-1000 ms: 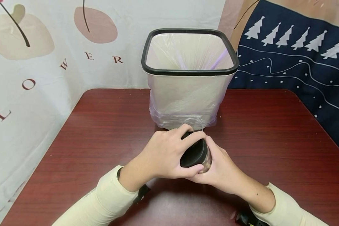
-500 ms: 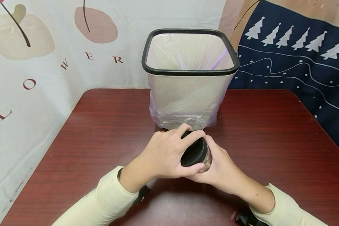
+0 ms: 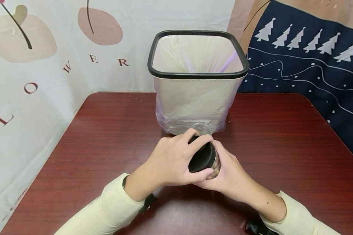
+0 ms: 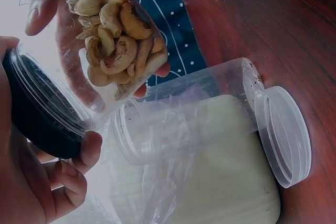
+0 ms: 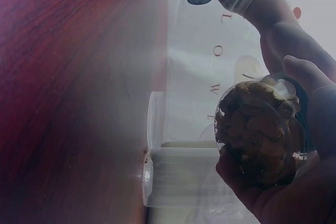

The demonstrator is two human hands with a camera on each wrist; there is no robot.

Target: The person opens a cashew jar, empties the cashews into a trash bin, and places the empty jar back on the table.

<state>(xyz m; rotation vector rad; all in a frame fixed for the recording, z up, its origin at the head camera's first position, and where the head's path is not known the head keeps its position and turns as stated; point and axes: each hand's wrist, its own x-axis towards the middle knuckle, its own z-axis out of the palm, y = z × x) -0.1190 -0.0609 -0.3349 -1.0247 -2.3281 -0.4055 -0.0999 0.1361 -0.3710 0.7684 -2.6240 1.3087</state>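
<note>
In the head view, both hands are around one jar above the table. My left hand (image 3: 175,160) grips its black screw lid (image 3: 202,158) from above, thumb and fingers curled on the rim. Around the clear body my right hand (image 3: 229,169) is wrapped. The left wrist view shows the jar tilted, with cashews (image 4: 118,35) gathered at its bottom end and the lid (image 4: 42,108) on its mouth. From the right wrist view, the nuts (image 5: 257,129) show through the base. Whether the lid is loose cannot be seen.
Just behind the hands, a clear plastic jar (image 4: 210,108) stands on the table (image 3: 106,140), mostly hidden in the head view. A clear lid (image 4: 286,137) stands on edge by its base. Farther back is a black-rimmed bin (image 3: 197,76) lined with a translucent bag.
</note>
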